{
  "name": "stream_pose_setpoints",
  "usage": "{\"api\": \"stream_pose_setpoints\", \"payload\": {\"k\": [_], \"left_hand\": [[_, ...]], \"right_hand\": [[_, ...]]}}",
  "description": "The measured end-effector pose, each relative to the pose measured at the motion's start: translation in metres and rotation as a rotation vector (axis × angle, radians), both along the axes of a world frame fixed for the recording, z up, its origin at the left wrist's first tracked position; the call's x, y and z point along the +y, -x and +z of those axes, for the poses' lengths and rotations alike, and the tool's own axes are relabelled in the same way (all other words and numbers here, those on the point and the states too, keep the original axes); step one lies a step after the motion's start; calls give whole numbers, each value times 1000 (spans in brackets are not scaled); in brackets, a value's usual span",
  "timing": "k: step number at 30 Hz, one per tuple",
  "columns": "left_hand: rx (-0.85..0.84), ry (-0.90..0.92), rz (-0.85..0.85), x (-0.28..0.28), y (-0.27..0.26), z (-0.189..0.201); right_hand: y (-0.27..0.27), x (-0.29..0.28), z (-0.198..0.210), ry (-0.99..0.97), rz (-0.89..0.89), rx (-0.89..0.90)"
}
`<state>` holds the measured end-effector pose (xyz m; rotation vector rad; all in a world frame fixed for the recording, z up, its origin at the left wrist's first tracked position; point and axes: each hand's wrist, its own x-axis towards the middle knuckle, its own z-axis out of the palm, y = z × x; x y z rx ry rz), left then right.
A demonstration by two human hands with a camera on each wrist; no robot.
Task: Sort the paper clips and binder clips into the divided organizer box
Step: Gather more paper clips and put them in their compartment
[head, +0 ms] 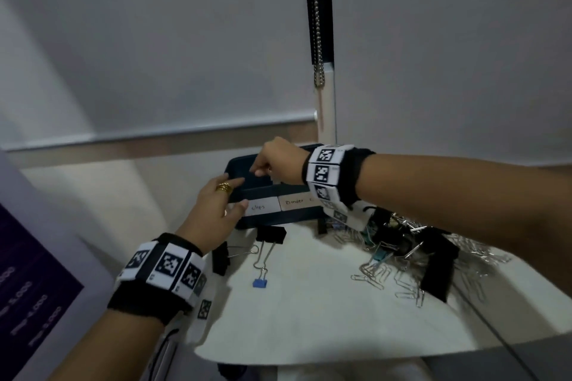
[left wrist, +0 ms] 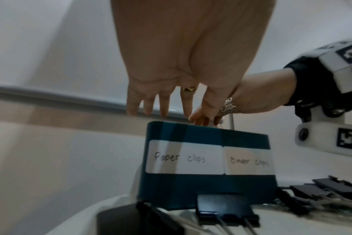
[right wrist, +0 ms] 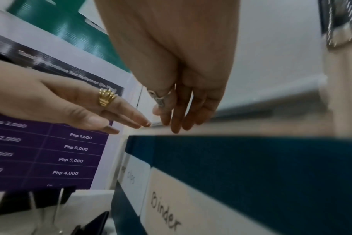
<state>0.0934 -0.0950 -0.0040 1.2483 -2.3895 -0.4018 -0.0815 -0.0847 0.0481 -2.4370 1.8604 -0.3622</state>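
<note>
Organizer box (head: 280, 210) — two labelled compartments, both hands (head: 216, 213) at rim

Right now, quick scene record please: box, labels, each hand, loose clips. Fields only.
box: dark teal organizer box, at the far edge of the white table
labels: "Paper clips" label on the person's left, "Binder clips" label on the right
left hand: left hand at the box's left front corner, fingers straight, gold ring
right hand: right hand over the box's opening, fingertips down; contents not visible
loose clips: large black binder clip in front of the box, small blue binder clip, pile of paper clips to the right
</note>
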Motion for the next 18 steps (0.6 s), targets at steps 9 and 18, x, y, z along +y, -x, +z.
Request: {"api": "stream_pose_setpoints", "payload": {"k": [9,18], "left_hand": [[74,151,-403,79,74,21],[-330,39,-504,107,178,-8]], "right_hand": [[86,159,-4,-80,-238,46],[104,252,-64,-167,-438,-97]]}}
